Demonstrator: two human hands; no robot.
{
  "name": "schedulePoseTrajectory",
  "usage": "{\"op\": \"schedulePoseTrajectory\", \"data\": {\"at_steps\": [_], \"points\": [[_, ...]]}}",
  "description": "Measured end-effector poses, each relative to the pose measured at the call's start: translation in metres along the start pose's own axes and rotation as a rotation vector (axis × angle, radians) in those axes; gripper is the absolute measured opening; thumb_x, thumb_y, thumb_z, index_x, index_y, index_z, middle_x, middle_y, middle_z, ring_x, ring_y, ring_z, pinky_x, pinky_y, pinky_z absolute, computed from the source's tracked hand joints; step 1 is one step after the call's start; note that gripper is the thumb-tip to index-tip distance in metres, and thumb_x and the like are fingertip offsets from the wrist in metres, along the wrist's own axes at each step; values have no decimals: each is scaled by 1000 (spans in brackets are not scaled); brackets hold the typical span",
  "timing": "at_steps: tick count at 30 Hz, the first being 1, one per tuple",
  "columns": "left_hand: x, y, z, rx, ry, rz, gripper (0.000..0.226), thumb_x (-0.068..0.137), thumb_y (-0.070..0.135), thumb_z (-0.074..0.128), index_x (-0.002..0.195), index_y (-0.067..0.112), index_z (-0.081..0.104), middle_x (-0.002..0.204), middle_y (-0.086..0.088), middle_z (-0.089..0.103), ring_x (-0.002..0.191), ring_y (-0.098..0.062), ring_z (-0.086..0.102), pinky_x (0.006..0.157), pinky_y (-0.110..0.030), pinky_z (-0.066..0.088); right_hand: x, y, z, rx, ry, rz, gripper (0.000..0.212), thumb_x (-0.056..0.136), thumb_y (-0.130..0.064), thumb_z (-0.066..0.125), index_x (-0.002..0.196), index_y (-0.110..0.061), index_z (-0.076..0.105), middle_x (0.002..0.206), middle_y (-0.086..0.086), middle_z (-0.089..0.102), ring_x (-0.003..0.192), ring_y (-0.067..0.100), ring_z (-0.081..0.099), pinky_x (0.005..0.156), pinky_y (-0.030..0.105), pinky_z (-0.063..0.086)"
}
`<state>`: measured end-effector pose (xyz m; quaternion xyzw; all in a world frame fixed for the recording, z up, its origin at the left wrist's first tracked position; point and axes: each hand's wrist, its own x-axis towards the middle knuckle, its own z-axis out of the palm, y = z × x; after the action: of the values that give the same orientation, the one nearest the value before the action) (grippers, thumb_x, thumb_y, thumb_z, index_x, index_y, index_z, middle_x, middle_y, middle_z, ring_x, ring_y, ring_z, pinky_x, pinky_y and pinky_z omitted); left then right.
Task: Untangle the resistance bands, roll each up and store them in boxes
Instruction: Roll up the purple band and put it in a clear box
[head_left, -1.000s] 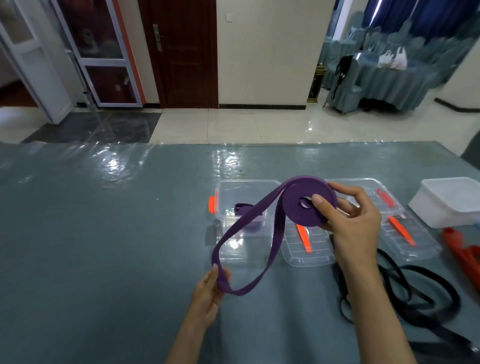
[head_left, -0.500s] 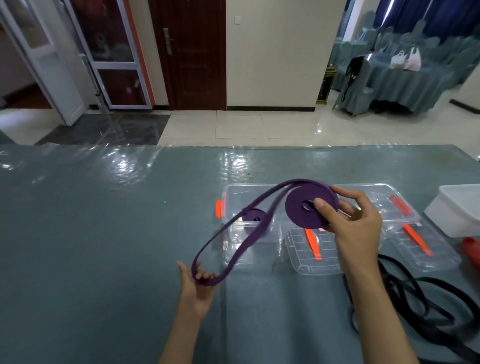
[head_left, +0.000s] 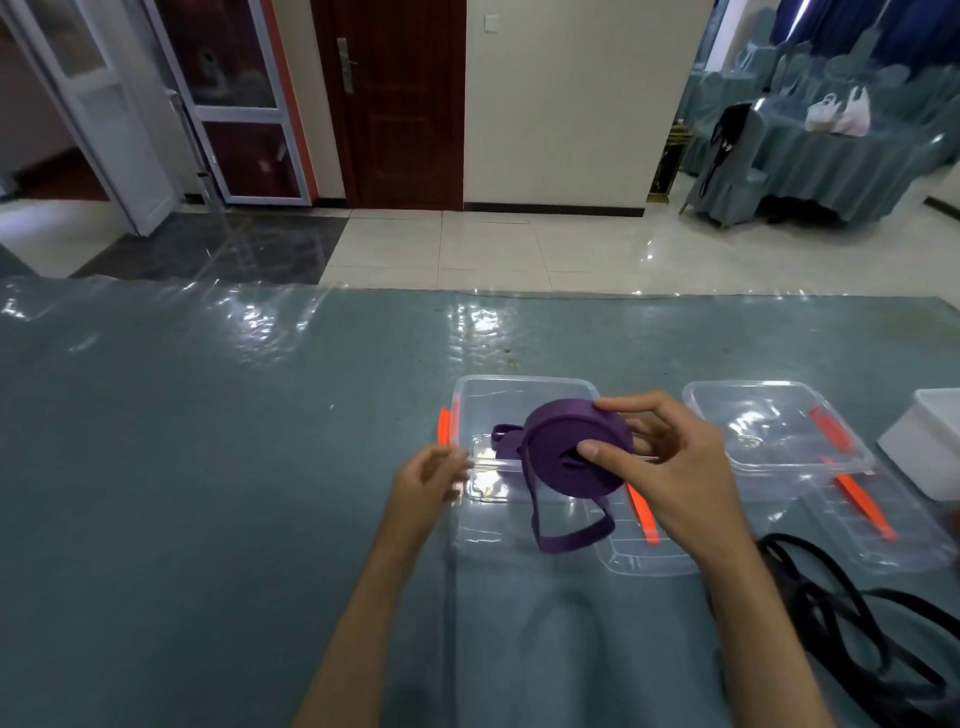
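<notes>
The right hand (head_left: 670, 478) grips a rolled purple band (head_left: 576, 449), thumb pressed on the near face of the coil and fingers curled over its top and far side. The coil is held above the counter (head_left: 208, 493), over the near right part of a clear box (head_left: 519, 400), which serves here as the reference point. A short loose loop of the same band hangs from the coil's left side and ends just in front of the box. The left hand (head_left: 428, 480) is beside the box's near left corner, blurred; its fingers appear relaxed and hold nothing, clear of the band. Inside the box lies a second purple band (head_left: 506, 439), partly hidden behind the coil. An orange clip (head_left: 444, 426) sits on the box's left wall. Just right of the box's front, a clear lid (head_left: 644, 551) with an orange strip lies flat on the counter. Further right of the box stands a second clear box (head_left: 769, 421), with another lid (head_left: 883, 530) in front of it. A white tub (head_left: 930, 447) sits beyond that, at the frame's right edge. Black bands (head_left: 852, 623) lie in a loose tangle well to the right and nearer than the box.
</notes>
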<state>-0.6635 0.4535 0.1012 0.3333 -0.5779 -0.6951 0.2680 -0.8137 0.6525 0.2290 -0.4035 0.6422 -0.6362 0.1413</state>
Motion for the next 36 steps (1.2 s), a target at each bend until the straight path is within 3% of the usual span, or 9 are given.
{"op": "schedulePoseTrajectory", "data": {"at_steps": [2,6,8,11,15,20,25,34,36], "points": [[2,41,11,4,-163,157,23,90,47,73,106,30,76,110,1,79,105,-13,74,87,-25,58,7,1,1,-30,-25,4,37,74,-25,91,106,-34,76,102,-3,82,94,19,80,79,31,65],[-1,79,28,42,-382,327,35,86,30,82,120,27,72,119,-2,76,115,-22,72,97,-33,58,17,3,3,-19,-43,21,39,72,-27,92,106,-34,76,103,-1,82,92,21,80,76,32,66],[-2,84,33,45,-351,377,38,79,23,89,114,25,74,109,-6,79,103,-24,76,95,-37,60,21,4,4,5,-53,30,39,71,-24,92,105,-34,76,103,1,82,91,22,80,73,31,65],[-3,85,31,-41,-294,383,40,75,8,91,108,24,75,95,-10,81,89,-24,79,83,-31,62,24,5,8,40,-55,42,39,72,-19,91,105,-32,77,102,4,82,91,23,80,72,29,65],[-5,87,26,-42,-256,331,35,73,18,93,103,25,75,97,-9,81,89,-22,79,80,-25,61,27,4,15,110,-32,54,38,74,-21,92,108,-28,77,101,7,82,91,25,80,72,29,65],[-10,91,18,3,-295,257,27,76,8,92,97,22,81,95,-10,82,89,-21,80,79,-23,60,27,5,27,202,-7,96,38,74,-29,94,108,-27,78,103,11,81,94,28,80,75,30,64],[-19,99,10,47,-309,250,31,70,27,95,97,22,81,94,-9,82,88,-22,79,84,-27,61,18,-1,27,273,-64,195,45,74,-52,92,107,-25,75,101,15,81,87,30,81,69,31,64],[-50,112,13,51,-321,273,35,67,32,97,98,25,82,97,-6,81,90,-18,78,79,-24,60,-4,-19,21,494,-65,333,53,51,-47,103,94,-28,78,96,15,80,83,22,78,67,28,60],[-57,113,14,60,-324,257,36,66,35,97,97,26,81,98,-6,81,92,-21,78,80,-26,61,-11,-22,18,513,-59,387,45,57,-38,102,94,-27,78,96,13,79,83,22,75,69,29,60]]}}
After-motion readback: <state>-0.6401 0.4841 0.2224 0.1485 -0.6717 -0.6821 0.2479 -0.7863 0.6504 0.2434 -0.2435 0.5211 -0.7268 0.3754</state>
